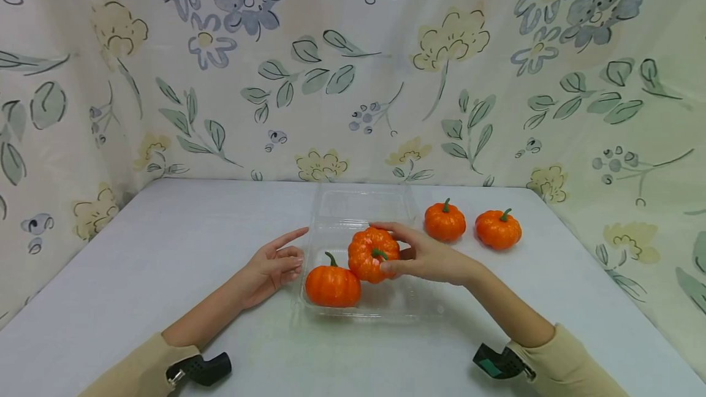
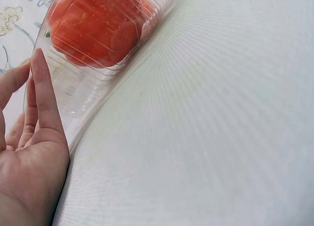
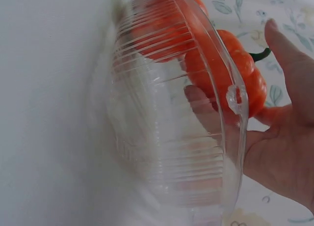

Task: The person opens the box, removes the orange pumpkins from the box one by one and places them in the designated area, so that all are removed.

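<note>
Over a clear container [image 1: 386,312], right grip [image 1: 432,255], partly hidden, curled round a pumpkin [image 1: 365,251], left grip [image 1: 271,272] alongside, loose and empty

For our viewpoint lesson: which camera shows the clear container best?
The head view: the clear container appears nearly whole, its lid open. Left wrist catches only a cropped side; right wrist shows a ribbed wall close up.

The pumpkins [image 1: 364,249] look glossy and smooth, like moulded plastic. The box [image 1: 405,298] is thin, clear, shiny plastic with ribbed walls. The counter [image 1: 193,231] looks matt and smooth; the curtain [image 1: 353,11] is matt cloth, the sleeves [image 1: 573,365] likewise.
</note>
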Action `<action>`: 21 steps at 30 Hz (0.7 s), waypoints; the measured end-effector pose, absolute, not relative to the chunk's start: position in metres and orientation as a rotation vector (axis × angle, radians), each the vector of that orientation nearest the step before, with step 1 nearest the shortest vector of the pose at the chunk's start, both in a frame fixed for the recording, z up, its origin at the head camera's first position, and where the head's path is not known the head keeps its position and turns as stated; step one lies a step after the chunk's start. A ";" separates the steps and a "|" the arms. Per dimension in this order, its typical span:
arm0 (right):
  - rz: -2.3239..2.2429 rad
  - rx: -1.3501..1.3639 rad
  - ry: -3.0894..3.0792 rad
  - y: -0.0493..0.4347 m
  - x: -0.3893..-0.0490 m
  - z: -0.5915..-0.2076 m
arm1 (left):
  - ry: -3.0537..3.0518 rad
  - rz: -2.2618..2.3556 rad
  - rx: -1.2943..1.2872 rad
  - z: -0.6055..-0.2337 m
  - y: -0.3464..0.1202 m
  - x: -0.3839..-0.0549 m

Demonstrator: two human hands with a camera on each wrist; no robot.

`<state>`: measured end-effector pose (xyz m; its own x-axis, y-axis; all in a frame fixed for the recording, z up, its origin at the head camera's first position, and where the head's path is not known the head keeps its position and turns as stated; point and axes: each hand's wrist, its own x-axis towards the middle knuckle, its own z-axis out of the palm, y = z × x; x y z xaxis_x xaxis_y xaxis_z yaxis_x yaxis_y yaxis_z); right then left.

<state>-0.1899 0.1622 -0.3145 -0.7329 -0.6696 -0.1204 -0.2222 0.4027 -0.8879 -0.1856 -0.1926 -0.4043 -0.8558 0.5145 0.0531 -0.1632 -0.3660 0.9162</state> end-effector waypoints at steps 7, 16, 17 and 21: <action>-1.320 -0.866 2.253 0.155 -0.187 -0.320 | 1.455 2.247 0.464 -0.404 -0.193 -0.185; -1.395 -0.888 2.278 0.146 -0.184 -0.325 | 1.461 2.244 0.448 -0.405 -0.193 -0.186; -1.394 -0.889 2.290 0.146 -0.183 -0.326 | 1.462 2.244 0.450 -0.405 -0.193 -0.186; -1.385 -0.894 2.329 0.146 -0.182 -0.326 | 1.461 2.243 0.462 -0.405 -0.193 -0.186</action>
<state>-0.1824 0.1459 -0.3262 -0.7665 -0.6388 0.0663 -0.3632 0.3460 -0.8651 -0.1859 -0.1933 -0.4053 -0.8557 0.5153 0.0470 -0.1655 -0.3586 0.9187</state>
